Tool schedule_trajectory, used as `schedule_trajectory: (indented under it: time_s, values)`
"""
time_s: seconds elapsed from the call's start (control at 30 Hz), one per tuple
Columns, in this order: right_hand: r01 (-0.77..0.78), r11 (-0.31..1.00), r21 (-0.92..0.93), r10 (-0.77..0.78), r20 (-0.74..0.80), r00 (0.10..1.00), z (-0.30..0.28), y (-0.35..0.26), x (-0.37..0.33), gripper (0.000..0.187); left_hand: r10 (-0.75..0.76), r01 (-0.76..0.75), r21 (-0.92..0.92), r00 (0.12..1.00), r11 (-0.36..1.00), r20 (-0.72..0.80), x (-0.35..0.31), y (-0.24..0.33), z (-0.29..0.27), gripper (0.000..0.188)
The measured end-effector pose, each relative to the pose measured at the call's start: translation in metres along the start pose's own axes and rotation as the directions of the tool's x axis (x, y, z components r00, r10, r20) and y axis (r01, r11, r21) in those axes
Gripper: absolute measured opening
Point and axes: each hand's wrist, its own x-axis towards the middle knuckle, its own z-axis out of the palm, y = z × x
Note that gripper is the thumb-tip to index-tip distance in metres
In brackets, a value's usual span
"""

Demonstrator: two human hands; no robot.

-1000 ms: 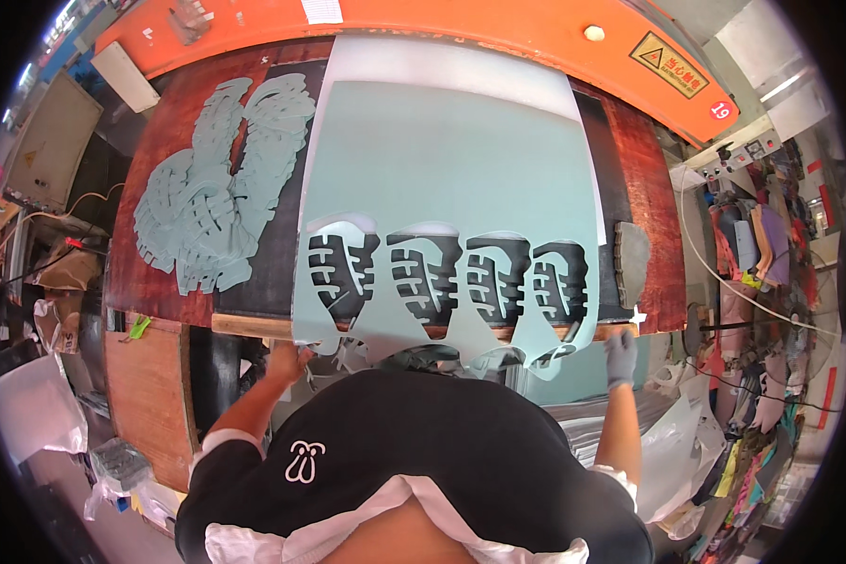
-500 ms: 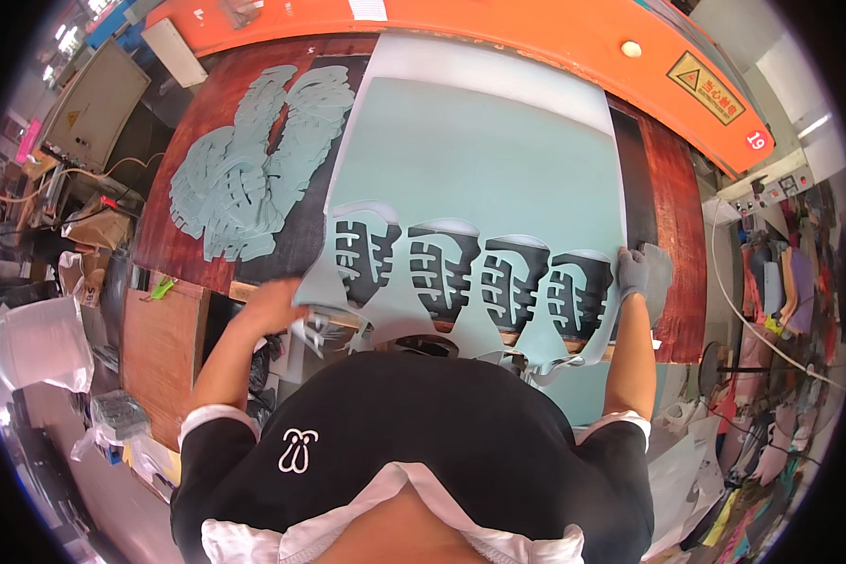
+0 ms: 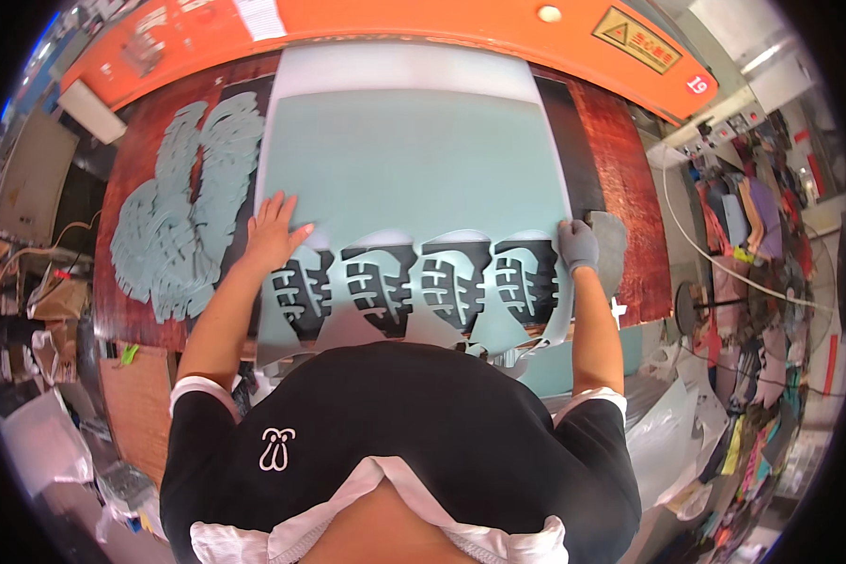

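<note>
A pale green sheet (image 3: 414,160) with a whitish far band lies on the worktable. Along its near part runs a row of several cut-out openings shaped like shoe uppers, with dark board showing through. My bare left hand (image 3: 274,235) rests on the sheet's left edge, fingers spread. At the right edge, my right hand (image 3: 581,244), in a grey glove with bare fingertips, has its fingers closed on the sheet's border. A grey flat piece (image 3: 611,246) lies just beyond that hand. The sheet's near end hangs by my body and is partly hidden.
Loose piles of cut green pieces (image 3: 174,226) lie at the left on the red-brown table (image 3: 620,160). An orange machine beam (image 3: 395,21) crosses the far side. Hanging coloured material scraps (image 3: 743,216) and a white cable (image 3: 700,244) are at the right.
My left hand has moved from the sheet's near left corner up and forward onto its left edge. My right hand stays at the right edge. The whole view has shifted.
</note>
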Motion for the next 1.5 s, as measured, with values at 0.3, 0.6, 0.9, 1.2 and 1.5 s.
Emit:
schedule_trajectory:
  time_s: [0.3,0.6,0.9,1.2,1.5]
  values:
    - [0.112,0.966,-0.231,-0.138,-0.096,0.986,-0.035,0.007,-0.002,0.036,0.057,-0.05,0.078,0.994,0.996,-0.095,0.021,-0.017,0.034,0.073]
    - [-0.208,0.954,-0.214,0.218,0.027,0.976,-0.041,0.071,0.016,0.103,0.08,-0.074,0.08,0.994,0.994,-0.071,0.03,-0.022,0.033,0.073]
    - [-0.023,0.998,-0.06,0.023,-0.015,1.0,-0.024,0.115,0.034,0.095,0.083,-0.18,-0.172,0.885,0.968,-0.458,-0.03,-0.063,0.05,0.035]
    - [0.052,0.629,0.776,-0.102,0.016,0.995,-0.06,0.007,0.005,0.071,0.11,-0.191,-0.137,0.884,0.972,-0.454,-0.069,-0.07,0.063,0.036]
    - [0.054,0.514,0.856,-0.395,0.18,0.901,0.027,-0.297,-0.087,0.078,0.166,-0.315,-0.222,0.845,0.923,-0.509,-0.072,-0.079,0.067,0.036]
